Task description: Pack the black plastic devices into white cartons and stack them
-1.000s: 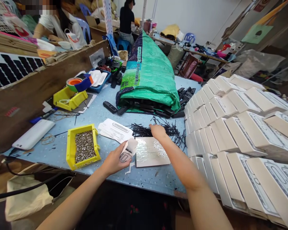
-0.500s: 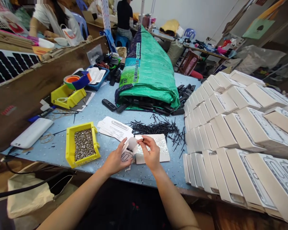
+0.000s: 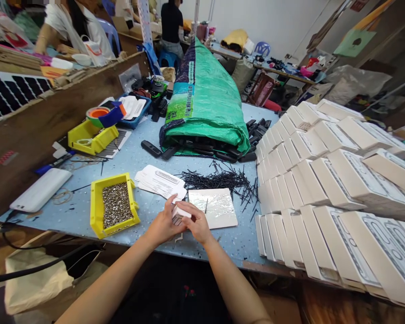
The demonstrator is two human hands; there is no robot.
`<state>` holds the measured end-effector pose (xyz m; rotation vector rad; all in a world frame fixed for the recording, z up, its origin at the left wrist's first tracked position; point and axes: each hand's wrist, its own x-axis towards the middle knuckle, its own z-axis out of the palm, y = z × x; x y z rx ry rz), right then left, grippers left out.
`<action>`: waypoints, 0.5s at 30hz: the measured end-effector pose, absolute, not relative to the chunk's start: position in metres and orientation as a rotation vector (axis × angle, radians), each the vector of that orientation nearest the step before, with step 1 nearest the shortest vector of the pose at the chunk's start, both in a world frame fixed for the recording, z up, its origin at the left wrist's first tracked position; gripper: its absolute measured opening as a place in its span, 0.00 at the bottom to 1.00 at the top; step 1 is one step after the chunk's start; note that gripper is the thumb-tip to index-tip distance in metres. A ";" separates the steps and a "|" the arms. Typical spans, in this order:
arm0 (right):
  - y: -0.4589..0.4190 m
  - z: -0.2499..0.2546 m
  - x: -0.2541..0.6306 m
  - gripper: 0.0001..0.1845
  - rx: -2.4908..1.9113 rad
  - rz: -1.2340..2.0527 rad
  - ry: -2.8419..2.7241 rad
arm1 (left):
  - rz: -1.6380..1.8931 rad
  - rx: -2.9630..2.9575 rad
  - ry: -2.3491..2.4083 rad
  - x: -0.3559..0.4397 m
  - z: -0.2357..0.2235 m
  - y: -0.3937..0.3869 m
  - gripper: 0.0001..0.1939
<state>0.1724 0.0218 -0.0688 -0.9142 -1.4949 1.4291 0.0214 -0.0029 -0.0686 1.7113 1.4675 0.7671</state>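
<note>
Both hands are at a small white printed box (image 3: 181,212) above the front of the table. My left hand (image 3: 162,226) grips it from the left, thumb up along its side. My right hand (image 3: 198,225) closes over the box's upper end, its fingers pressed on the white top. The box's contents are hidden. Just right of the hands lies a white card (image 3: 224,211) covered with shiny clear film, and one thin black stick (image 3: 207,206) rests on it. Behind the card is a loose heap of thin black sticks (image 3: 219,179). Flat white printed cartons (image 3: 160,180) lie behind my left hand.
Left stands a yellow bin (image 3: 93,211) of small metal pieces. A green sack (image 3: 212,103) spilling black parts fills the table's back. Stacked white boxes (image 3: 310,180) wall off the right. A white power bank-like block (image 3: 40,190) lies far left. Other people sit beyond.
The box's raised white flap has gone down. My right hand has moved left from above the card onto the box's top. The view has shifted slightly.
</note>
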 end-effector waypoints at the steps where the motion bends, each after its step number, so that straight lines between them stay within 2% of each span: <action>1: 0.021 -0.069 0.172 0.22 -0.921 1.403 -1.503 | 0.757 1.682 1.474 0.023 -0.067 -0.002 0.49; 3: 0.021 -0.065 0.172 0.19 -0.978 1.364 -1.494 | 0.704 1.650 1.501 0.024 -0.065 0.001 0.52; 9: 0.015 -0.061 0.184 0.20 -0.935 1.020 -1.812 | 0.695 1.543 1.455 0.026 -0.061 0.000 0.50; 10: 0.010 -0.060 0.185 0.25 -0.971 0.998 -1.859 | 0.743 1.491 1.468 0.029 -0.059 -0.002 0.50; 13: -0.013 -0.053 0.186 0.58 -1.203 1.069 -1.903 | 0.922 1.292 1.493 0.039 -0.050 -0.013 0.44; 14: -0.020 -0.046 0.190 0.63 -1.253 1.098 -1.910 | 0.964 1.257 1.438 0.039 -0.047 -0.016 0.40; 15: -0.028 -0.034 0.198 0.63 -1.278 1.096 -1.912 | 1.010 1.249 1.375 0.036 -0.044 -0.017 0.39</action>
